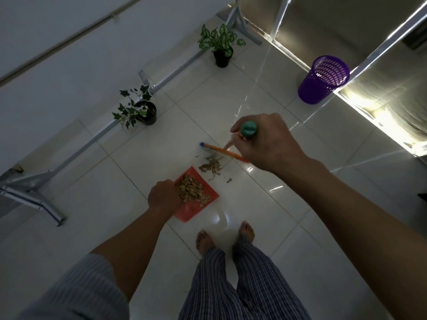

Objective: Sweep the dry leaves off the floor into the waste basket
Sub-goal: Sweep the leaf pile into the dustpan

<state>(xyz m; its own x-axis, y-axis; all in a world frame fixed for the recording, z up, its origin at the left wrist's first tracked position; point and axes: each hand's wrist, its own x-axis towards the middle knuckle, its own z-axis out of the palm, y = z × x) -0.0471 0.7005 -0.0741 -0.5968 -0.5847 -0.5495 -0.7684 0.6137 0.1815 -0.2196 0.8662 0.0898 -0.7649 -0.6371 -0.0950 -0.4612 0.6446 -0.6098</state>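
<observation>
My left hand (163, 197) grips the near end of a red dustpan (209, 202) resting on the white tiled floor, with a heap of dry leaves (190, 190) in it. A smaller pile of dry leaves (211, 166) lies on the floor just beyond the pan's far edge. My right hand (265, 144) is closed around the green-capped top of a broom handle (248, 129); the orange broom head (221, 150) sits behind the loose pile. The purple mesh waste basket (323, 79) stands upright at the far right, well apart from the pan.
Two potted plants stand along the left: an ivy (138, 109) and a variegated one (219, 43). Grey metal frame legs (37, 197) run along the wall at left. A lit glass partition (381, 112) borders the right. My bare feet (225, 236) are just behind the dustpan.
</observation>
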